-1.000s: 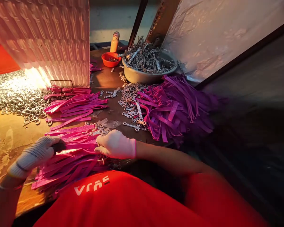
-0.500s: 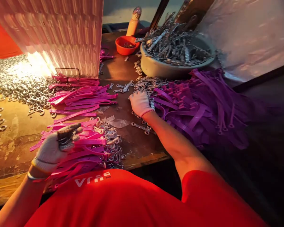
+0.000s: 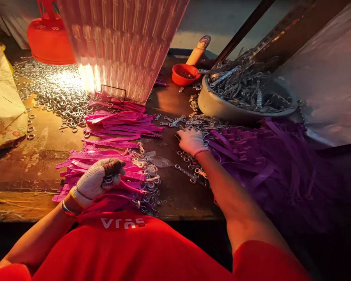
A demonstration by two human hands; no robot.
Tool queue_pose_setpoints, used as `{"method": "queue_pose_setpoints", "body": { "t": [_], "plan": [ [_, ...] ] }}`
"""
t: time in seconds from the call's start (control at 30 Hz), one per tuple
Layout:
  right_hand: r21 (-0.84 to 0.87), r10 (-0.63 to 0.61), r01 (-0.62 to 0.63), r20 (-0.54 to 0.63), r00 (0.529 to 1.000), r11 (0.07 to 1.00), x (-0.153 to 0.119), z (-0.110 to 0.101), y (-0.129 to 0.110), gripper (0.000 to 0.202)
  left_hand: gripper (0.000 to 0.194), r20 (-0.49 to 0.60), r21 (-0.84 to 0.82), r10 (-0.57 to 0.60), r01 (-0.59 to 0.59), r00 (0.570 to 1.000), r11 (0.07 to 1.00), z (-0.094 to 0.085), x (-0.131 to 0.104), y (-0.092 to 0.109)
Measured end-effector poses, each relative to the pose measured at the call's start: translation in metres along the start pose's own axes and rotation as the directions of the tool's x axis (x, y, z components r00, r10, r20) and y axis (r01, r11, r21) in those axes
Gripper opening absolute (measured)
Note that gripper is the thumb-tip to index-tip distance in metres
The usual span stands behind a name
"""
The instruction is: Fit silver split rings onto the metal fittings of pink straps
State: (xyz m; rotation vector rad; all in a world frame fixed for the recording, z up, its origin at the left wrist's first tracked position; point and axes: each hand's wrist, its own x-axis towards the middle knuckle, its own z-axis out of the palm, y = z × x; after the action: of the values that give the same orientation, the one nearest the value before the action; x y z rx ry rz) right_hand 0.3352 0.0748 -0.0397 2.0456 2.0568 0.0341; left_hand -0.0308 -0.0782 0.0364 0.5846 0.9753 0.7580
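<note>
My left hand, in a white glove with darkened fingertips, is closed around several small metal rings. It hovers above a pile of pink straps, whose right ends carry metal rings and links. My right hand, gloved too, reaches down with curled fingers at a heap of metal chain pieces. What its fingertips hold, if anything, is hidden. Just right of that hand lies a large heap of purple straps. More pink straps lie in a bundle farther back.
A beige basin full of metal chain pieces stands behind the purple straps. Loose rings spread under a red lamp beside a ribbed translucent panel. A small red bowl and a yellowish bag also stand on the worn table.
My view has swung left and up, so the lamp and bag now show. My left hand has moved right over the pink straps, its fingers more closed. My right hand stays at the chain pieces.
</note>
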Motion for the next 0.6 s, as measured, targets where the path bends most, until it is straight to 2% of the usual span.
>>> {"method": "queue_pose_setpoints", "body": {
  "t": [0.1, 0.23, 0.33, 0.43, 0.5, 0.6],
  "plan": [
    [0.032, 0.009, -0.009, -0.006, 1.0, 0.999, -0.004, -0.003, 0.0, 0.042, 0.027, -0.027, -0.107, -0.076, 0.073, 0.997, 0.992, -0.011, -0.003, -0.002],
    [0.034, 0.035, -0.033, -0.042, 0.999, 0.999, -0.013, -0.004, -0.001, 0.037, 0.028, 0.014, -0.207, -0.114, 0.114, 0.993, 0.972, -0.017, -0.003, -0.002],
    [0.014, 0.075, -0.074, -0.08, 0.994, 0.997, -0.018, -0.005, -0.007, 0.035, 0.027, 0.021, -0.204, -0.068, 0.07, 0.997, 0.977, -0.012, -0.005, -0.001],
    [0.035, 0.047, -0.042, -0.134, 0.99, 0.998, -0.021, -0.005, -0.016, 0.036, 0.032, 0.006, -0.138, 0.018, -0.017, 1.0, 0.99, -0.006, -0.008, -0.003],
    [0.177, 0.027, 0.008, -0.196, 0.98, 0.984, -0.023, -0.006, -0.024, 0.039, 0.029, 0.005, -0.068, 0.074, -0.074, 0.997, 0.995, -0.004, -0.01, -0.007],
    [0.415, 0.009, 0.093, -0.237, 0.972, 0.905, -0.031, -0.01, -0.04, 0.036, 0.031, -0.009, -0.004, 0.139, -0.139, 0.99, 0.99, -0.002, -0.013, -0.01]
  ]
}}
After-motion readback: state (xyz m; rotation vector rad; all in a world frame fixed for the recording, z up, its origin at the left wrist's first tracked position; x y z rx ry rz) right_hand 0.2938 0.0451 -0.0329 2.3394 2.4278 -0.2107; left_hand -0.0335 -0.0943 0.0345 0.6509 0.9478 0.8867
